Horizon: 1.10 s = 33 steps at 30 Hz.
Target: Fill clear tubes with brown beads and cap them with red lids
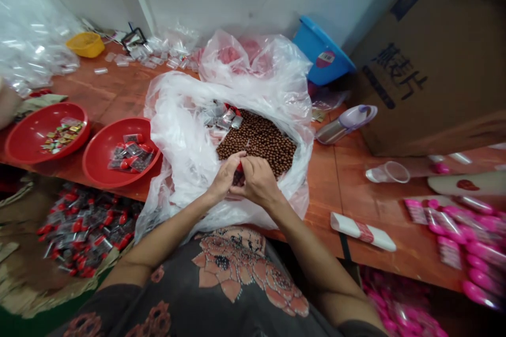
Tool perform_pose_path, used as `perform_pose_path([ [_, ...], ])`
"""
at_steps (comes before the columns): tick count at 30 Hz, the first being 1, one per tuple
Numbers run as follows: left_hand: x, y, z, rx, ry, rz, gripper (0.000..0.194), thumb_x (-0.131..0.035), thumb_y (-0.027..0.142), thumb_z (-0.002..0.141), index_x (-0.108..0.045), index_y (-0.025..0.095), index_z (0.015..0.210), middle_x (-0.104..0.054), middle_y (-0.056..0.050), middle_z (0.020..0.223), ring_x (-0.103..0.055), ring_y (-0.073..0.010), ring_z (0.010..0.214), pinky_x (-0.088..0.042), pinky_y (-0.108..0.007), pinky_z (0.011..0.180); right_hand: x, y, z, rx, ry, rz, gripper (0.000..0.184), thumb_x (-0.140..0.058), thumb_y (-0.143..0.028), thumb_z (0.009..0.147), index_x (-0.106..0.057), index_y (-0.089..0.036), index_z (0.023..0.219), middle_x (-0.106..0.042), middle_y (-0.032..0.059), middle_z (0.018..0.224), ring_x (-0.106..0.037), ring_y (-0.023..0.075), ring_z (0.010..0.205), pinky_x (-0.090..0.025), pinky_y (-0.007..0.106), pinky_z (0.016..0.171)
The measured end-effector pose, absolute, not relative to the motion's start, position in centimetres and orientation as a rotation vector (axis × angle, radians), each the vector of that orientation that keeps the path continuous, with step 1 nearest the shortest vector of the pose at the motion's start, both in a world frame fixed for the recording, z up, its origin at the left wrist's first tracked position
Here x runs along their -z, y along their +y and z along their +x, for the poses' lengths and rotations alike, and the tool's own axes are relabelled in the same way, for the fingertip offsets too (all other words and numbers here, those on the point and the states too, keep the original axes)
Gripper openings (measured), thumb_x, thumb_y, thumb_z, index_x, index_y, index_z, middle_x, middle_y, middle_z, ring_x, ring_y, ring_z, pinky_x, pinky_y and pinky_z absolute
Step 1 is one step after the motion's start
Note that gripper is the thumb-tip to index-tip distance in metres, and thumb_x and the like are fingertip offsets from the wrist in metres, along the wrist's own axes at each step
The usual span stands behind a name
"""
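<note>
Left grip [225,176] and right grip [259,181] nearly closed, fingertips meeting on a small red item [239,167], with brown balls [256,142] at 12 o'clock inside a clear plastic bag [174,131], and a red bowl [95,155] at 9 o'clock on the wooden desk [348,205].

Reddish wooden table [348,221] crowded with two red bowls [106,155], a bulging plastic bag [177,142], a cardboard box [430,68], a blue basin [324,51] and a clear plastic cup [389,172].
</note>
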<state>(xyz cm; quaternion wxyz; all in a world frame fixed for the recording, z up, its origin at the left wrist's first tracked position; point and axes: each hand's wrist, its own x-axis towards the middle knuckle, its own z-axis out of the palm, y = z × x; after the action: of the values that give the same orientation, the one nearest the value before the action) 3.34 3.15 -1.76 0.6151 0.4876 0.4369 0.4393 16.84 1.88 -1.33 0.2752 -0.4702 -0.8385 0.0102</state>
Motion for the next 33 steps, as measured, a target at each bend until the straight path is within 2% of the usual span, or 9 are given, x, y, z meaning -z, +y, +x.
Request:
perform_pose_path([
  [3, 0.3, 3.2, 1.8, -1.067, 1.077, 1.183, 0.042, -0.042, 0.046, 0.096, -0.06, 0.018, 0.121, -0.064, -0.007, 0.125, -0.059, -0.0179, 0.115, -0.042, -0.029, 0.104, 0.3, 2.4, 15.7, -0.11, -2.303, -1.141, 0.069, -0.057, -0.063, 0.084, -0.054, -0.011, 0.129, -0.066, 0.0192, 0.109, -0.06, 0.0333, 0.101, -0.046, 0.049, 0.088],
  [6, -2.3, 3.8, -2.3, -1.079, 1.217, 1.251, 0.047, -0.041, 0.053, 0.094, -0.057, 0.019, 0.123, -0.069, -0.005, 0.097, -0.064, -0.0149, 0.078, -0.051, -0.029, 0.076, -0.1, 4.1, 15.1, -0.247, -2.359, -1.006, 0.087, -0.061, -0.063, 0.082, -0.035, -0.013, 0.149, -0.054, 0.021, 0.139, -0.051, 0.0338, 0.127, -0.042, 0.051, 0.104],
  [8, -4.4, 4.5, -6.8, -1.131, 1.429, 1.346, 0.048, -0.039, 0.056, 0.094, -0.058, 0.02, 0.12, -0.067, -0.003, 0.084, -0.059, -0.0141, 0.065, -0.048, -0.028, 0.064, 0.6, 6.8, 15.6, -0.348, -2.337, -0.991, 0.083, -0.062, -0.06, 0.085, -0.034, -0.016, 0.15, -0.047, 0.0192, 0.148, -0.046, 0.0315, 0.135, -0.043, 0.048, 0.106],
  [12, -8.0, 6.1, -16.1, -1.003, 2.207, 1.739, 0.04, -0.032, 0.049, 0.099, -0.064, 0.028, 0.107, -0.066, 0.0, 0.082, -0.062, -0.0201, 0.079, -0.047, -0.032, 0.073, 3.6, 15.1, 17.9, -0.48, -2.11, -1.353, 0.036, -0.049, -0.027, 0.096, -0.062, -0.017, 0.128, -0.065, 0.0132, 0.128, -0.06, 0.0235, 0.12, -0.046, 0.039, 0.105],
  [15, -9.6, 7.9, -18.3, -0.735, 2.49, 2.098, 0.037, -0.038, 0.047, 0.097, -0.067, 0.024, 0.094, -0.066, -0.007, 0.087, -0.062, -0.0269, 0.091, -0.047, -0.04, 0.084, 5.4, 21.2, 19.0, -0.497, -2.043, -1.55, 0.038, -0.04, -0.013, 0.093, -0.068, -0.013, 0.119, -0.069, 0.0145, 0.123, -0.062, 0.0238, 0.116, -0.044, 0.036, 0.106],
  [19, -9.1, 11.7, -11.3, -0.854, 2.166, 2.409, 0.027, -0.047, 0.034, 0.096, -0.068, 0.017, 0.096, -0.069, -0.01, 0.098, -0.062, -0.0241, 0.095, -0.047, -0.036, 0.088, 5.9, 26.1, 18.1, -0.501, -2.061, -1.57, 0.041, -0.042, -0.015, 0.094, -0.064, -0.02, 0.128, -0.066, 0.006, 0.132, -0.056, 0.0232, 0.125, -0.036, 0.038, 0.113],
  [23, -4.7, 16.8, -0.4, -0.198, 1.555, 2.595, 0.026, -0.046, 0.019, 0.094, -0.072, 0.018, 0.095, -0.069, -0.008, 0.094, -0.063, -0.0206, 0.09, -0.048, -0.031, 0.082, 5.6, 27.9, 17.3, -0.508, -2.09, -1.64, 0.044, -0.047, -0.019, 0.093, -0.058, -0.019, 0.135, -0.062, 0.006, 0.137, -0.052, 0.0243, 0.13, -0.029, 0.039, 0.117],
  [29, 1.2, 23.7, 5.6, 0.158, 1.223, 2.661, 0.044, -0.044, 0.004, 0.087, -0.069, 0.02, 0.12, -0.064, -0.013, 0.119, -0.061, -0.0219, 0.104, -0.046, -0.033, 0.09, 4.9, 26.1, 20.2, -0.56, -2.141, -1.84, 0.039, -0.056, -0.015, 0.085, -0.066, -0.017, 0.123, -0.07, 0.0108, 0.124, -0.059, 0.026, 0.118, -0.038, 0.036, 0.11],
  [33, 2.8, 25.2, 4.8, 0.269, 1.17, 2.607, 0.047, -0.049, 0.002, 0.082, -0.07, 0.019, 0.121, -0.067, -0.011, 0.107, -0.062, -0.0217, 0.096, -0.045, -0.031, 0.086, 3.7, 22.4, 23.1, -0.574, -2.112, -1.973, 0.028, -0.054, -0.02, 0.087, -0.073, -0.015, 0.107, -0.074, 0.0157, 0.108, -0.066, 0.0285, 0.102, -0.047, 0.036, 0.093],
])
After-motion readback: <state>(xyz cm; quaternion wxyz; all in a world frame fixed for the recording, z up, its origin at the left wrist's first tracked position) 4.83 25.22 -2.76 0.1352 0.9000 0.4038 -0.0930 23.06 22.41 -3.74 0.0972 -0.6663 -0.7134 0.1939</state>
